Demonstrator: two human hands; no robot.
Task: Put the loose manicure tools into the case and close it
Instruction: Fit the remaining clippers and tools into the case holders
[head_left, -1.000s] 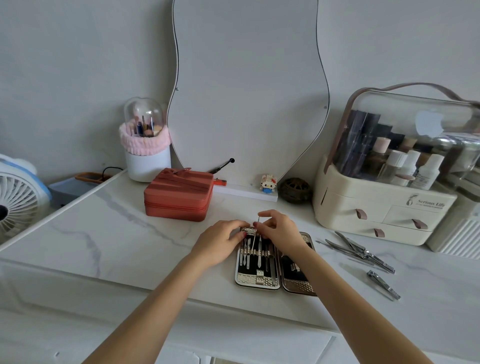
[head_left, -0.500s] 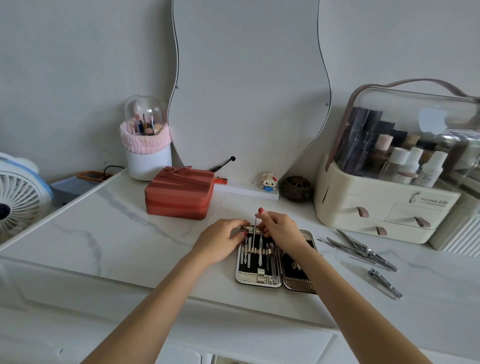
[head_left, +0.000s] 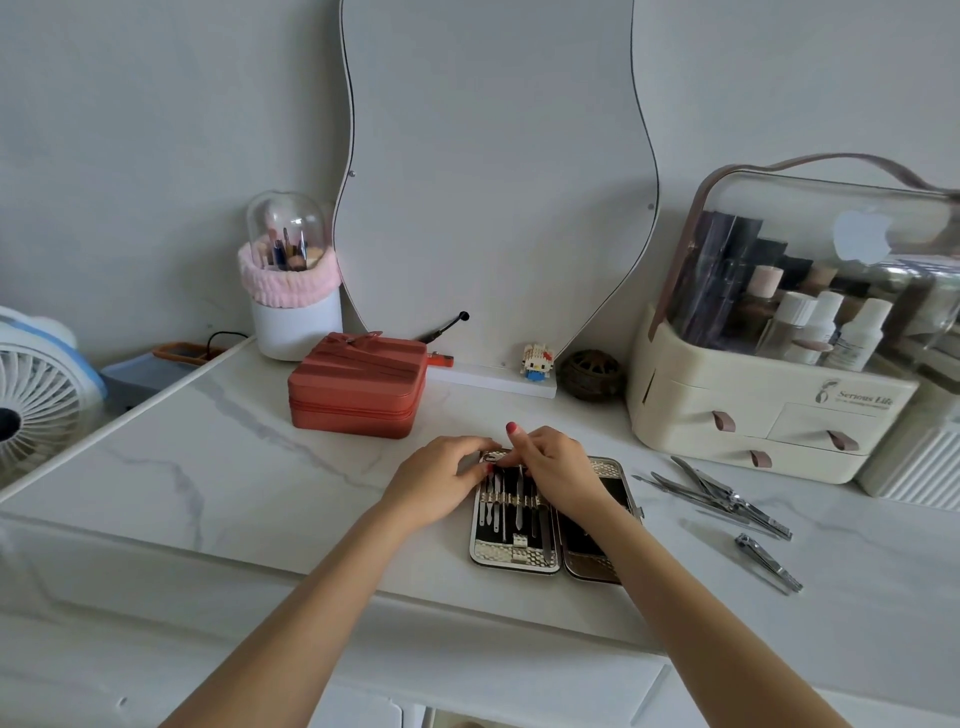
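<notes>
meanwhile right hand (head_left: 558, 470) pinches a thin tool (head_left: 519, 499) over the open case (head_left: 511, 558).

This is a dressing table in a home, with a wavy mirror (head_left: 493, 182) leaning on the wall behind the hands, a box of lotion bottles (head_left: 769, 415) to their right, and a pink case (head_left: 358, 384), a cup of makeup brushes (head_left: 291, 291) and a little fan (head_left: 36, 405) to their left.
</notes>
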